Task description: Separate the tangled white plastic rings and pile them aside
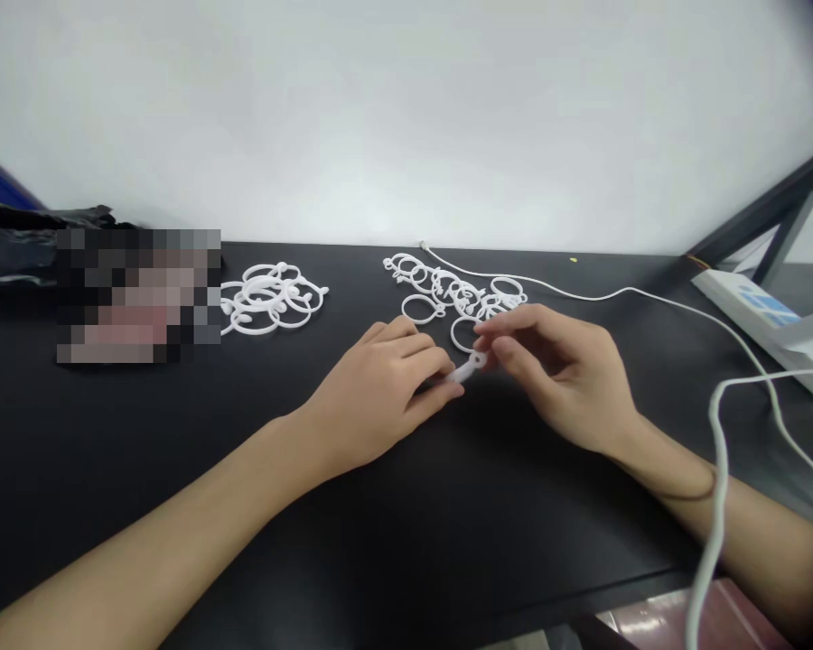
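My left hand [397, 375] is closed, pinching a white plastic curtain ring [466, 368] between thumb and fingers just above the black table. The ring is seen nearly edge-on, and its small eyelet points to the right. At that eyelet the bent fingers of my right hand [562, 375] close in, with the thumb beside them; part of their hold is hidden. Just behind my hands lies a loose heap of similar white rings [447, 287], some with small eyelets showing. Farther left is a second pile of white rings [256, 305], stacked closer together.
A white cable [583, 296] runs across the back and down the right side, passing in front of my right forearm. At right sits a white and blue box [762, 302] beside a dark metal frame [769, 199]. Black plastic [14, 248] lies far left, next to a blurred-out patch.
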The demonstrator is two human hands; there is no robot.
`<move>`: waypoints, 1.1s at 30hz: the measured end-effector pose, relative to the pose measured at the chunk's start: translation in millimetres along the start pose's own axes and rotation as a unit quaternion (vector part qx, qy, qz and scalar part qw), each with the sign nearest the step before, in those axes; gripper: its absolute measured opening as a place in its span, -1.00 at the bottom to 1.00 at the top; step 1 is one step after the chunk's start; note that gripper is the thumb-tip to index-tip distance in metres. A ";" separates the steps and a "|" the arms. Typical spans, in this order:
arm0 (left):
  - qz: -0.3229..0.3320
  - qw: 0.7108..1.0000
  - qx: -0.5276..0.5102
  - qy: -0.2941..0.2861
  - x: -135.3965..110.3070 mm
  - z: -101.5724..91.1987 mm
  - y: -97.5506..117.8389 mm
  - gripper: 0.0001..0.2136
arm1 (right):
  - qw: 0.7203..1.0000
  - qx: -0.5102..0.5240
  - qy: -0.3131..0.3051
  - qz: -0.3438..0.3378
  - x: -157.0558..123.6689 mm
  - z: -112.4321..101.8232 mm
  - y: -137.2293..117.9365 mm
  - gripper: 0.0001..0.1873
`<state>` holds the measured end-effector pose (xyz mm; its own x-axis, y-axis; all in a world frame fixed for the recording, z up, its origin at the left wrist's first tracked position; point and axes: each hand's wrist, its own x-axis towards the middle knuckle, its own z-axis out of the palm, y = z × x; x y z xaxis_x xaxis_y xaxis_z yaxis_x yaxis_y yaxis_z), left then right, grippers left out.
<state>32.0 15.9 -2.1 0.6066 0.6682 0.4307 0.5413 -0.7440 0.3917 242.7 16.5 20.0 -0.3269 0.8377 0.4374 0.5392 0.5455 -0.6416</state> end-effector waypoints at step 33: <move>0.092 0.988 0.115 0.047 -0.8 -1.3 -5.0 -0.81 | 0.993 -0.074 -0.079 -0.048 1.8 3.2 -0.1 -0.90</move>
<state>28.0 19.0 -3.4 0.6564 0.5115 0.5546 0.5520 -0.8267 0.1091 239.6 18.0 18.8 -0.4938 0.7823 0.3797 0.6044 0.6227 -0.4969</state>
